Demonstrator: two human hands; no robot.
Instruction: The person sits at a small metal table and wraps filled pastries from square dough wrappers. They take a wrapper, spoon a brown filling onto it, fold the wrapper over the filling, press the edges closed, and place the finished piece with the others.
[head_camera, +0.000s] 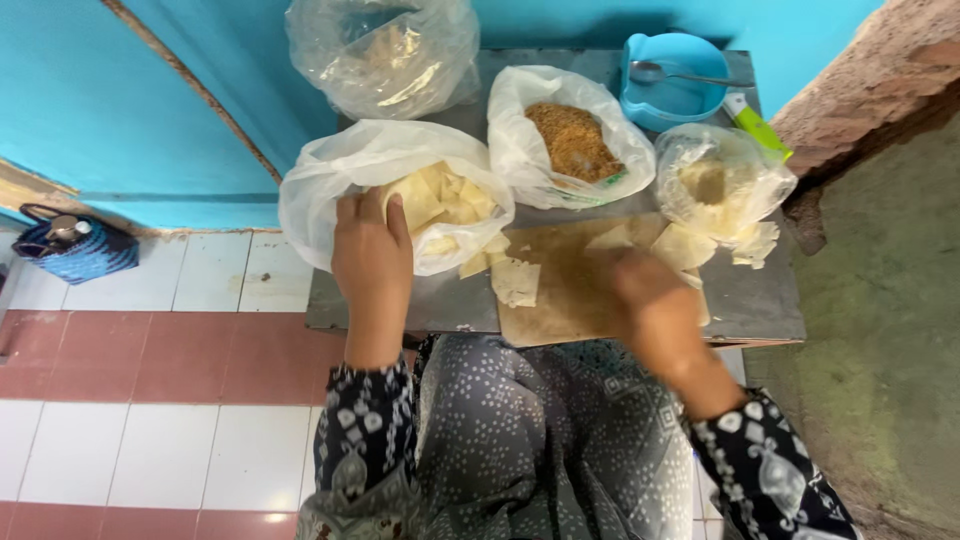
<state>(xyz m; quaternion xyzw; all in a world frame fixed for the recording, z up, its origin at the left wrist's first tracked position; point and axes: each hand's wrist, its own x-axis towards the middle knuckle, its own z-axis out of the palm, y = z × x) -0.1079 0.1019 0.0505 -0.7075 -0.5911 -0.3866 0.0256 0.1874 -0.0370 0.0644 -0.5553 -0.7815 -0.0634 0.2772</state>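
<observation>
Two bare hands at a low metal surface (760, 300) with four plastic bags on it.

Left hand (372, 250), fingers pressed together, lies flat on the near-left thin white bag (330, 180) of pale square wrappers (445, 195). Right hand (655, 305) is blurred over the brown wooden board (560, 290); cannot tell its fingers. Loose wrappers, some triangular, lie on the board. Far centre bag (520, 140) holds brown crumbs, right clear bag (720, 180) pale filling, far-left clear bag (385, 50) crumpled. One blue plastic bowl (670, 95) with one spoon (660, 72).
</observation>
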